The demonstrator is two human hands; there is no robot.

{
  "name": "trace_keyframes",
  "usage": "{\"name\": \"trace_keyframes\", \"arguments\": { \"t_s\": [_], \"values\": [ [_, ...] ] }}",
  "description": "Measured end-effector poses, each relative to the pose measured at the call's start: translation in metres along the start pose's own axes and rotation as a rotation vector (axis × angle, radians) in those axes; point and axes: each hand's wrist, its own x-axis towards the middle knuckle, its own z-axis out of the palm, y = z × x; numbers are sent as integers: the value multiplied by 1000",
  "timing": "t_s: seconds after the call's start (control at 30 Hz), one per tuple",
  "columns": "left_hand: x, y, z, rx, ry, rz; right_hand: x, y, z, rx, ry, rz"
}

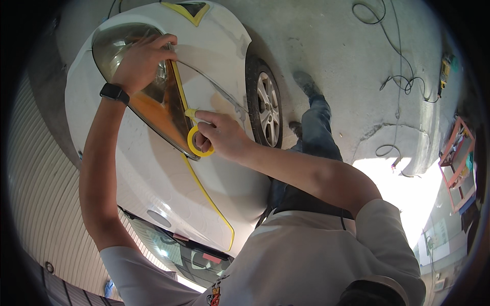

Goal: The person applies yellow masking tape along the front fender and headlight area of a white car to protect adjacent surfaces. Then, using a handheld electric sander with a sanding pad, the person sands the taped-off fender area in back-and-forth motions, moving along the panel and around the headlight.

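while the left hand (pixel 140 64) lies over the far part of the headlight (pixel 164 112), its fingers bent at the edge (pinching or only pressing, cannot tell), the right hand (pixel 224 133) has a roll of yellow tape (pixel 190 143) hooked in curled fingers, index extended by a short tape end (pixel 190 112). roll sits close against the headlight's near edge; yellow strip (pixel 179 89) runs between headlight and white fender (pixel 214 58). risks, my judgement: uneven pull could wrinkle the strip or drag it off line; weak pressing could leave it lifting; jerking the roll could tear it.
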Motion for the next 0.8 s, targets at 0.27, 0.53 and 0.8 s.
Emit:
{"name": "trace_keyframes", "arguments": {
  "t_s": [0.27,0.53,0.8],
  "values": [
    [-18,7,-7,151,-71,91,-4,1,3,14,-4,-38],
    [-25,14,-10,149,-95,106,-5,7,3,-6,7,-28],
    [-42,41,-10,46,-106,97,-8,15,1,-20,-22,-6]
  ]
}}
